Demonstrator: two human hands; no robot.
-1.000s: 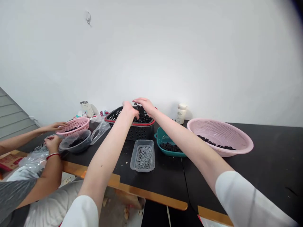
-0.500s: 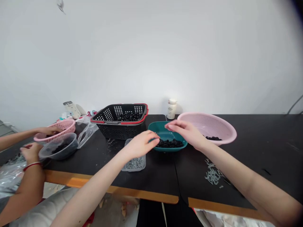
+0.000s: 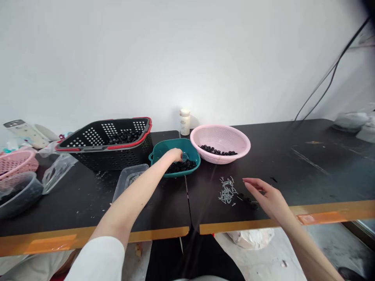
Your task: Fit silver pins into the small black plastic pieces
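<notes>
My left hand (image 3: 176, 155) reaches down into the teal basin (image 3: 164, 145), over small round black pieces (image 3: 181, 167). Its fingers are mostly hidden, and something clear shows beside them. My right hand (image 3: 265, 195) hovers above the table at the right, fingers stretched out, with nothing visible in them. Just below and left of it lie a few black pieces (image 3: 249, 201). Beside those is a loose pile of thin silver screws or pins (image 3: 227, 191). A pink mesh basket (image 3: 228, 134) behind the pile holds more black pieces.
A black basket with a red rim (image 3: 117, 160) stands at the left, with black pieces inside. My left forearm partly covers a clear tray (image 3: 120, 183). A white bottle (image 3: 184, 123) stands by the wall. Further left are a clear bowl (image 3: 26, 195) and another pink basket (image 3: 17, 164).
The view has swung right. My left hand has gone from beside the teal basin into it. My right hand has moved from over the basin to beside the silver pile. The co-worker's hands are out of view.
</notes>
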